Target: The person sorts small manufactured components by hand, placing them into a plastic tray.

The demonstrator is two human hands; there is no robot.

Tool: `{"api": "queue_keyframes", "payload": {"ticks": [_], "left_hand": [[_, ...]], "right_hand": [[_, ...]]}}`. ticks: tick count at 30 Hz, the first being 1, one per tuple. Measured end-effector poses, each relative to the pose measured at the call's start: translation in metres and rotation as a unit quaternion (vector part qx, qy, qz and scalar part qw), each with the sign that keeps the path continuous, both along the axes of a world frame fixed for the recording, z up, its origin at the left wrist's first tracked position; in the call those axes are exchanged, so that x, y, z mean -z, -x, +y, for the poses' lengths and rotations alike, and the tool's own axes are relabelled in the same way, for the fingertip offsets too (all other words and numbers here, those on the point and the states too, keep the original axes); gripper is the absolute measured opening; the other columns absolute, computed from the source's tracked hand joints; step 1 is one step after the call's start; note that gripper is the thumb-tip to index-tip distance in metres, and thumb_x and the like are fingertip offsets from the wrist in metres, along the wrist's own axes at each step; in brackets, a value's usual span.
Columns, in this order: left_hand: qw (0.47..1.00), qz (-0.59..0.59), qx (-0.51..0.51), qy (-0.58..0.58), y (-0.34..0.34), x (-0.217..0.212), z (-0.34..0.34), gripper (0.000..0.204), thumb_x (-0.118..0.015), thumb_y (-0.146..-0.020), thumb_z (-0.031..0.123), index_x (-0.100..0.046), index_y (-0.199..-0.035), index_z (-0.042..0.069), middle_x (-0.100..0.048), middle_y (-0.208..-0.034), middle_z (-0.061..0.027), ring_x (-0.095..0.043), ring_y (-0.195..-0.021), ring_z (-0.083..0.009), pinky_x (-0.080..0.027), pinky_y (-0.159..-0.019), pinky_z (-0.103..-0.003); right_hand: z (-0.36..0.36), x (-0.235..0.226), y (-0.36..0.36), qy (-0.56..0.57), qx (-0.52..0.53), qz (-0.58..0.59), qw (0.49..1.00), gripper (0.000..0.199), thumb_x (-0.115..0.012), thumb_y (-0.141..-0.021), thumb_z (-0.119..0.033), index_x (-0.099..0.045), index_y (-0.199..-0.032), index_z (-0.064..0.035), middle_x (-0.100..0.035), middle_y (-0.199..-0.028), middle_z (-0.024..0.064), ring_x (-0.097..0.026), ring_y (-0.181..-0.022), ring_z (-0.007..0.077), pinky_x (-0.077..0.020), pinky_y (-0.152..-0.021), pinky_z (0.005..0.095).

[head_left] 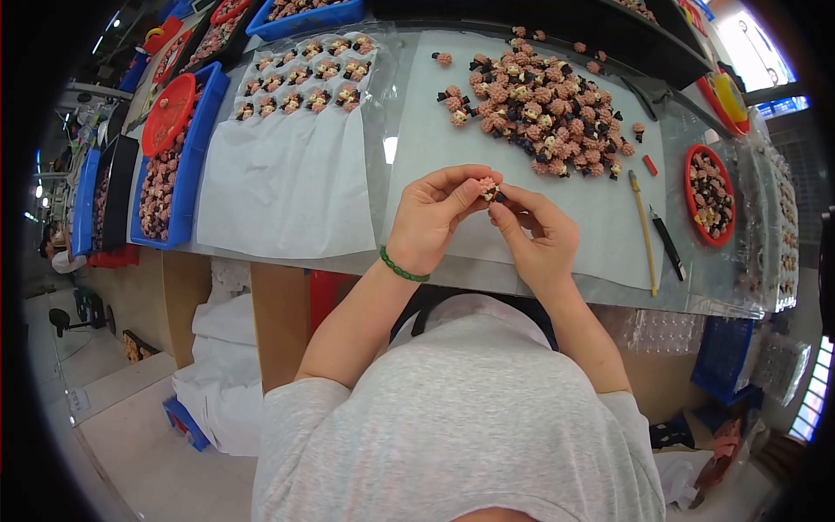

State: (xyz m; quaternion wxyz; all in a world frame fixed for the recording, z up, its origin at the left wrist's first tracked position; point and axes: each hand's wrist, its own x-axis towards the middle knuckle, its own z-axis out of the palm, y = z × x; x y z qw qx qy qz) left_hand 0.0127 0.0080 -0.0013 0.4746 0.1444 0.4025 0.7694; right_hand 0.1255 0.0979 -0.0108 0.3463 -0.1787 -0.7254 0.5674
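Between the fingertips of both hands is a small figurine (490,189) with a pink bumpy top and dark lower part. My left hand (435,213), with a green bracelet at its wrist, pinches it from the left. From the right, the thumb and fingers of my right hand (541,235) close on its dark part. Beyond the hands lies a big heap of similar figurines (557,109) on white paper (435,96). Several more figurines (304,78) stand in rows on a white sheet (287,183) to the left.
At the right lie a yellow-handled brush (644,230), a craft knife (668,244) and a small red piece (650,165). A red bowl (733,187) of figurines stands beyond them. Far left is a blue crate (202,130) with figurines and a red dish (170,113).
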Motion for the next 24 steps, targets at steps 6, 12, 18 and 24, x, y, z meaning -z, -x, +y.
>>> {"api": "queue_keyframes", "payload": {"ticks": [6, 12, 18, 24], "left_hand": [[0.997, -0.079, 0.027, 0.001, -0.003, 0.003, 0.002, 0.029, -0.049, -0.089, 0.015, -0.050, -0.112, -0.002, -0.057, -0.106, -0.0118, -0.056, -0.093, -0.0157, -0.046, -0.083, -0.028], [0.996, -0.076, 0.006, 0.037, 0.006, 0.012, -0.004, 0.028, -0.047, -0.090, 0.018, -0.050, -0.109, -0.002, -0.056, -0.090, -0.0042, -0.056, -0.091, -0.0150, -0.046, -0.081, -0.029], [0.994, -0.052, 0.040, 0.082, 0.004, 0.001, 0.008, 0.029, -0.044, -0.091, 0.024, -0.052, -0.104, -0.001, -0.053, -0.081, -0.0014, -0.051, -0.074, -0.0097, -0.044, -0.068, -0.022], [0.991, -0.041, 0.103, 0.071, 0.008, 0.002, 0.013, 0.033, -0.052, -0.088, 0.028, -0.058, -0.102, -0.001, -0.054, -0.077, 0.0003, -0.047, -0.069, -0.0070, -0.040, -0.063, -0.019]], "right_hand": [[0.006, 0.003, 0.000, -0.225, 0.035, 0.004, 0.974, 0.020, -0.065, -0.073, 0.001, -0.060, -0.093, 0.0018, -0.062, -0.084, 0.0098, -0.061, -0.068, 0.0145, -0.0498, -0.062, 0.0228], [0.044, -0.013, 0.005, -0.341, 0.127, -0.056, 0.930, 0.022, -0.068, -0.071, -0.004, -0.062, -0.092, -0.0042, -0.061, -0.087, 0.0080, -0.059, -0.073, 0.0169, -0.0455, -0.054, 0.0279], [0.070, -0.023, 0.007, -0.361, 0.130, -0.124, 0.915, 0.023, -0.060, -0.075, 0.001, -0.061, -0.097, -0.0051, -0.060, -0.092, 0.0072, -0.057, -0.085, 0.0165, -0.0443, -0.068, 0.0243], [0.041, -0.036, -0.006, -0.058, -0.126, -0.082, 0.987, 0.034, -0.054, -0.078, 0.006, -0.054, -0.111, -0.0025, -0.060, -0.096, 0.0072, -0.057, -0.084, 0.0137, -0.0448, -0.072, 0.0234]]}}
